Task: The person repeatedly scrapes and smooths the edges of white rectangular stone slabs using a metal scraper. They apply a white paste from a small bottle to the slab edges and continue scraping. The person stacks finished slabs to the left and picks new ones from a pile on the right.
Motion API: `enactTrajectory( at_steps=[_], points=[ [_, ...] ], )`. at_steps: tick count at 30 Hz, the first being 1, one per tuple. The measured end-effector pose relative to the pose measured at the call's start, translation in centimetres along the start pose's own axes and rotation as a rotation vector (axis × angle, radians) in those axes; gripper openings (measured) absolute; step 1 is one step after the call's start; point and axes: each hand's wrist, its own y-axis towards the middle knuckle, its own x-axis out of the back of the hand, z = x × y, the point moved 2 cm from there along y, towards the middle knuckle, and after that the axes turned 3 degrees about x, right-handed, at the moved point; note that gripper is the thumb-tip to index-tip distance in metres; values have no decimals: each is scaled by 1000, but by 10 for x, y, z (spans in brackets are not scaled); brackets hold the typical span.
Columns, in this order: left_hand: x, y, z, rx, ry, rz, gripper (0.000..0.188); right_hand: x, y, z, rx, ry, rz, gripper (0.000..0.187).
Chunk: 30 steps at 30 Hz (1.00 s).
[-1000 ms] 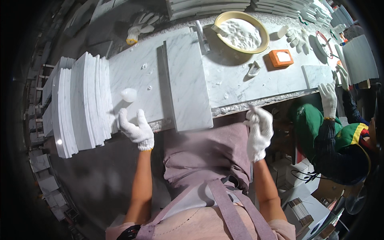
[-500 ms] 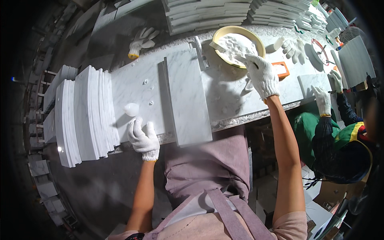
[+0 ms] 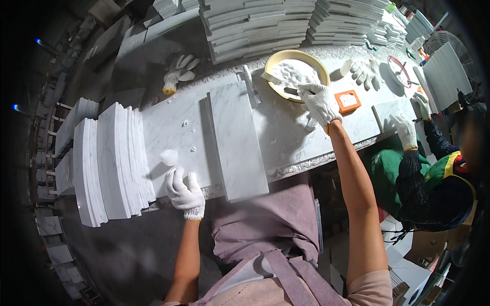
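My right hand (image 3: 320, 104), in a white knit glove, is closed on a putty knife (image 3: 291, 91). Its dark blade points left over the near rim of a yellow bowl (image 3: 324, 68) of white powder or paste. My left hand (image 3: 186, 194), gloved alike, rests at the slab's near edge, thumb apart from its bent fingers. Just beyond its fingertips is a translucent white rounded piece (image 3: 169, 157); I cannot tell whether they touch. Between my hands a long marble strip (image 3: 239, 143) lies across the broad marble slab (image 3: 178, 109), its near end overhanging the edge.
Marble strips (image 3: 115, 153) stand on edge at left; stacked slabs (image 3: 255, 28) rise behind the bowl. An orange box (image 3: 348, 101) sits right of my right hand. Spare gloves (image 3: 178, 74) lie at the back. At right, a co-worker's gloved hands (image 3: 406, 131) are at a small slab.
The whole view has shifted, so the bench sits lower in the picture. My right hand has turned slightly, with the knife still at the bowl. My left hand stays near the translucent piece.
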Motion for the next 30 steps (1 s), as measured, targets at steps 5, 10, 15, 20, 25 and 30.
enactTrajectory(
  at_steps=[5, 10, 15, 20, 25, 30],
  points=[
    [-1, 0, 0, -16, 14, -22, 45, 5, -10, -2, -98, 257, 39, 33],
    [-2, -1, 3, -13, -4, -17, 45, 10, -63, 5, -164, 503, 82, 41],
    [-2, -2, 3, 5, 11, 3, 44, -9, -150, 12, -273, 428, 199, 43],
    [-1, -1, 1, -11, 11, -13, 42, -35, -183, 13, -280, 470, 241, 43],
    [1, 1, -1, -31, 7, -7, 41, -43, -188, 14, -261, 398, 224, 38],
    [4, 2, -3, -33, 4, 3, 41, -43, -192, 17, -159, 299, 179, 34]
  ],
)
